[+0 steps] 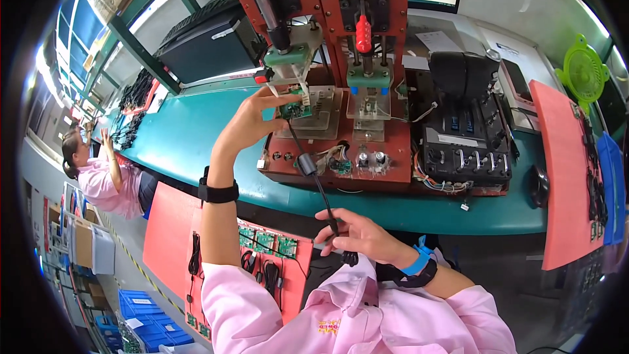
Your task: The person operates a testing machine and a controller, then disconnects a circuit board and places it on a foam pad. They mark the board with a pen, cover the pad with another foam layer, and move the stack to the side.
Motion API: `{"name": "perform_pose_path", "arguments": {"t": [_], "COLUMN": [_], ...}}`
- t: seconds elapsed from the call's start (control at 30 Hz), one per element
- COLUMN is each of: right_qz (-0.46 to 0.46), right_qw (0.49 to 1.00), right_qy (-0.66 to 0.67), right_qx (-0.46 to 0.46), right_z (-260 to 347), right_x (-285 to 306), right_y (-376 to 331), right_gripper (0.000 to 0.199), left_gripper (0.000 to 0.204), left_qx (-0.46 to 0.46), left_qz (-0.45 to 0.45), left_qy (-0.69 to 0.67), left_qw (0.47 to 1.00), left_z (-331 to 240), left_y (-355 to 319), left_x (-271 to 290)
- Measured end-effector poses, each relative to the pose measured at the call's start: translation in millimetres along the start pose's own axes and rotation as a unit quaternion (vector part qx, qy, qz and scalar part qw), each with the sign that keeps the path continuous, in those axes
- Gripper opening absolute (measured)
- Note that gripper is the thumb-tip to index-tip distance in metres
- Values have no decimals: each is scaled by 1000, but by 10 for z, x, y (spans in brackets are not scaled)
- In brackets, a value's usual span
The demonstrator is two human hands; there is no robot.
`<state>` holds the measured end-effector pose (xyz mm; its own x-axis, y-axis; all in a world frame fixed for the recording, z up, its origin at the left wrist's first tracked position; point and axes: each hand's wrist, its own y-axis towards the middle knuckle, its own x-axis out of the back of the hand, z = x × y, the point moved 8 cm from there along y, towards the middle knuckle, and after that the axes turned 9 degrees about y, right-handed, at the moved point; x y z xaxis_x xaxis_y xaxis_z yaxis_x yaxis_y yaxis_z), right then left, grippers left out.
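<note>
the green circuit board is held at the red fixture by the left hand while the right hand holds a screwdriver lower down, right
Not quite. The head view shows the left hand holding the green circuit board at the red fixture, but the right hand holds no screwdriver: it grips the black cable that runs down from the board.

A small green circuit board (296,109) sits tilted at the left station of the red test fixture (327,157), pinched at its edge by the left hand (252,121). A black cable (319,187) runs down from it, carrying a dark cylindrical bead partway along. Its lower end passes through the right hand (357,236), where it probably ends in a plug.
</note>
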<state>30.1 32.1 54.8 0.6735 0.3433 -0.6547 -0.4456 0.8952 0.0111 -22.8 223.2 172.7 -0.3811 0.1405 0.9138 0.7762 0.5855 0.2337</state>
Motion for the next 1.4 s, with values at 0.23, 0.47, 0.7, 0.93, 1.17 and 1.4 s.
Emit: {"name": "perform_pose_path", "arguments": {"t": [0.23,0.47,0.7,0.93,1.17,1.4], "right_qz": [1,-8,-33,18,43,43], "right_qw": [998,997,986,986,953,960], "right_qy": [59,71,147,-143,-262,-271], "right_qx": [-11,-25,-70,-81,-145,-66], "right_z": [-26,-74,-426,-713,-685,-459], "right_x": [-50,-61,148,364,341,376], "right_y": [121,159,147,-102,-139,-117], "right_gripper": [39,34,36,40,39,36], "left_gripper": [49,41,34,33,20,13], "left_qx": [24,-66,-16,-74,35,-57], "left_qz": [99,98,142,-415,-107,-491], "left_qy": [-82,-65,36,-189,-533,-135], "left_qw": [991,991,989,887,839,859], "left_z": [113,135,33,-460,-513,-912], "left_y": [179,177,-69,428,1280,363], "left_x": [-155,-202,-40,1854,1950,1541]}}
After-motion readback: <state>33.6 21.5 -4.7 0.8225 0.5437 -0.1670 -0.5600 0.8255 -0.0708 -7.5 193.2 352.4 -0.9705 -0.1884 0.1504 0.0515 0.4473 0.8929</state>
